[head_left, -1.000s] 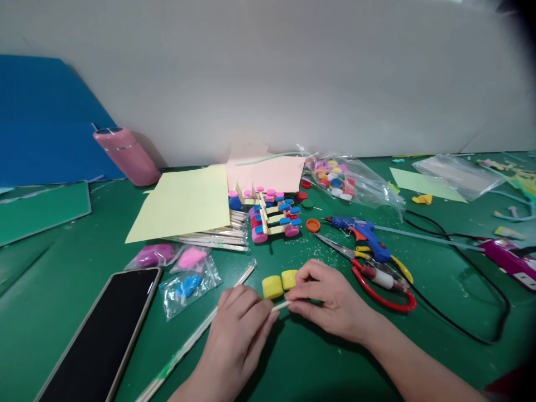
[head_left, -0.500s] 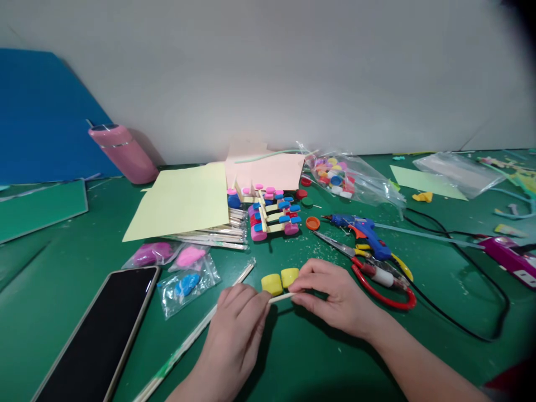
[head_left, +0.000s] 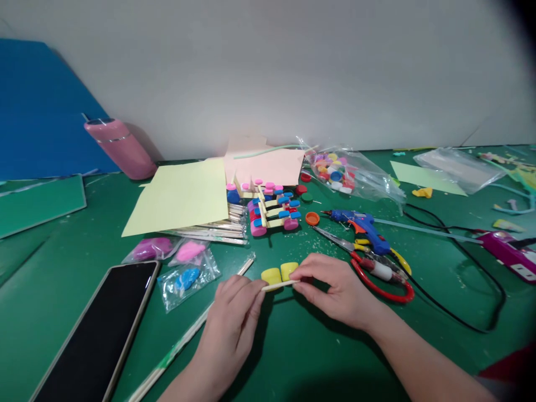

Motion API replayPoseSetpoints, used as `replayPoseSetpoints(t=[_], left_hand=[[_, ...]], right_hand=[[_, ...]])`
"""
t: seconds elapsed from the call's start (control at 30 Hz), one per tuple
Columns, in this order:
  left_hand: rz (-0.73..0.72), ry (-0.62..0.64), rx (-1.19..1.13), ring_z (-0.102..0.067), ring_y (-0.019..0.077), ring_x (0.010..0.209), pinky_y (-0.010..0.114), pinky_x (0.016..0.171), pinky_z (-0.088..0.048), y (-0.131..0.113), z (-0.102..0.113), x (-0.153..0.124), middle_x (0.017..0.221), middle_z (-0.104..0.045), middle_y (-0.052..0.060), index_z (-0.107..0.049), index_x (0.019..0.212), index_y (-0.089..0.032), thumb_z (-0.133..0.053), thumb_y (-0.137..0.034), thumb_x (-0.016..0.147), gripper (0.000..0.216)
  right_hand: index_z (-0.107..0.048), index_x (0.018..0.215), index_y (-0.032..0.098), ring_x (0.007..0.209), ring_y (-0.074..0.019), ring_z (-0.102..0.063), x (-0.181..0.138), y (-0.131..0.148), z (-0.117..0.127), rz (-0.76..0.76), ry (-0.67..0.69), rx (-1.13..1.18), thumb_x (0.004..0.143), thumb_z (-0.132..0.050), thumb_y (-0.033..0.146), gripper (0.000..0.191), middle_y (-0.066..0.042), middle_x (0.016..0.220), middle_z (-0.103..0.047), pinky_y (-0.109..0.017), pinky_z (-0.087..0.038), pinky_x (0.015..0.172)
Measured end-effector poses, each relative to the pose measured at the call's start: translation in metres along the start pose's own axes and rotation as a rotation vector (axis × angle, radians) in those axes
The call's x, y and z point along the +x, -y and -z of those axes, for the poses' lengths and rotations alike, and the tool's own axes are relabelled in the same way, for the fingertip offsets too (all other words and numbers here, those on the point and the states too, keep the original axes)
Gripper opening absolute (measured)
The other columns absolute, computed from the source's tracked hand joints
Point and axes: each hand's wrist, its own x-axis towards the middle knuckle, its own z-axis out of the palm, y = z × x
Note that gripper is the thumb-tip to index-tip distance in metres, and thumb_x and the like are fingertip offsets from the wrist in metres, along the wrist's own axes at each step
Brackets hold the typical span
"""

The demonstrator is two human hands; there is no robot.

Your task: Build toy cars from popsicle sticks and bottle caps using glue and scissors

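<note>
A short pale wooden stick (head_left: pixel 280 285) is held level between my two hands. My left hand (head_left: pixel 232 321) pinches its left end, and the fingertips of my right hand (head_left: pixel 330 287) close on its right end. Just behind the stick, two yellow bottle caps (head_left: pixel 271 277) stand side by side on the green table. Farther back sits a small model (head_left: pixel 274 215) built of pale sticks with pink, purple and blue pieces. Long wooden sticks (head_left: pixel 192 332) lie under and beside my left hand.
To the left are a phone (head_left: pixel 96 329), bagged clay (head_left: pixel 188 277), yellow paper (head_left: pixel 184 195) and a pink bottle (head_left: pixel 121 148). To the right lie red-handled scissors (head_left: pixel 383 290), a blue glue gun (head_left: pixel 362 226) with a black cable, an orange cap (head_left: pixel 312 218) and a bag of caps (head_left: pixel 335 172).
Both hands have lifted the stick slightly, so it now passes in front of the yellow caps. My left hand has shifted a little left, baring more of the stick.
</note>
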Motion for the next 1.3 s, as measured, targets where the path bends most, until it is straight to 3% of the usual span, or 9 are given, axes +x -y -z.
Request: replayPoseSetpoints(t=[0.2, 0.5, 0.73, 1.3], left_hand=[[0.052, 0.01, -0.032, -0.049, 0.0167, 0.071, 0.03, 0.063, -0.04, -0.0032, 0.0021, 0.0039, 0.075, -0.058, 0.002, -0.053, 0.093, -0.018, -0.042, -0.01, 0.083, 0.017], [0.13, 0.032, -0.085, -0.053, 0.0163, 0.07, 0.029, 0.064, -0.043, -0.0055, 0.0055, 0.0041, 0.074, -0.059, 0.002, -0.056, 0.09, -0.02, -0.041, -0.015, 0.084, 0.017], [0.17, -0.063, -0.064, -0.057, 0.0168, 0.07, 0.03, 0.064, -0.047, -0.0032, 0.0033, 0.0027, 0.073, -0.06, 0.003, -0.058, 0.094, -0.018, -0.05, -0.02, 0.08, 0.016], [0.16, -0.125, -0.035, -0.056, 0.015, 0.066, 0.028, 0.063, -0.047, 0.001, 0.0001, -0.0006, 0.069, -0.057, 0.001, -0.057, 0.093, -0.016, -0.05, -0.019, 0.079, 0.015]], right_hand=[[-0.062, 0.094, 0.018, 0.081, -0.0146, -0.056, -0.0009, -0.0009, -0.0018, -0.008, 0.0, -0.015, 0.08, -0.054, 0.012, 0.018, -0.004, 0.087, -0.064, -0.027, -0.042, 0.073], [-0.062, 0.09, 0.018, 0.077, -0.0139, -0.055, 0.0006, -0.0008, -0.0003, -0.016, 0.011, -0.045, 0.084, -0.051, 0.019, 0.013, -0.003, 0.082, -0.063, -0.026, -0.041, 0.07], [-0.059, 0.088, 0.018, 0.076, -0.0144, -0.053, 0.0017, 0.0026, 0.0027, -0.024, 0.018, -0.059, 0.087, -0.046, 0.019, 0.013, -0.003, 0.081, -0.06, -0.026, -0.041, 0.068], [-0.058, 0.087, 0.019, 0.075, -0.015, -0.053, 0.0016, 0.0035, 0.0022, -0.024, 0.061, -0.094, 0.087, -0.046, 0.019, 0.012, -0.003, 0.08, -0.06, -0.026, -0.04, 0.066]])
